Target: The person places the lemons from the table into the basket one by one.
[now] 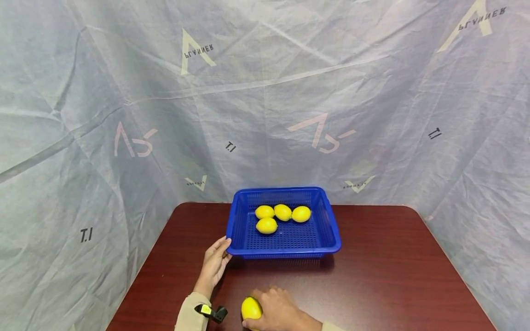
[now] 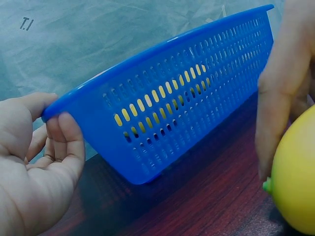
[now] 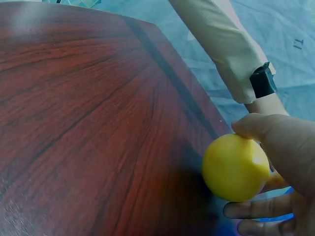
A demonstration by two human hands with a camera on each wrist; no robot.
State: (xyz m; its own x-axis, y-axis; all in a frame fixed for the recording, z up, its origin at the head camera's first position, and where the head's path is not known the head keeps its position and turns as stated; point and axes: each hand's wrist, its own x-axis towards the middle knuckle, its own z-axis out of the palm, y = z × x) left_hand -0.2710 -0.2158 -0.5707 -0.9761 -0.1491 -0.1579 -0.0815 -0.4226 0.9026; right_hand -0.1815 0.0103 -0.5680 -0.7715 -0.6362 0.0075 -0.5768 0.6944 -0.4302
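A blue plastic basket [image 1: 285, 251] with slotted walls stands at the back of the table and holds several yellow lemons [image 1: 266, 225]. At its near left corner my left hand [image 1: 213, 264] pinches the rim, thumb on top and fingers curled beneath, as the left wrist view also shows. Close to the table's front, my right hand [image 1: 278, 310] grips another lemon [image 1: 250, 308] between thumb and fingers. That lemon's green stem tip [image 2: 267, 185] shows in the left wrist view. In the right wrist view, the held lemon [image 3: 235, 168] appears just above or against the tabletop; I cannot tell which.
The dark red wooden table [image 1: 381, 271] has rounded back corners. Grey printed sheeting [image 1: 265, 115] hangs behind it and along both sides, close to the basket's back. A black strap device [image 1: 212, 312] sits on my left wrist.
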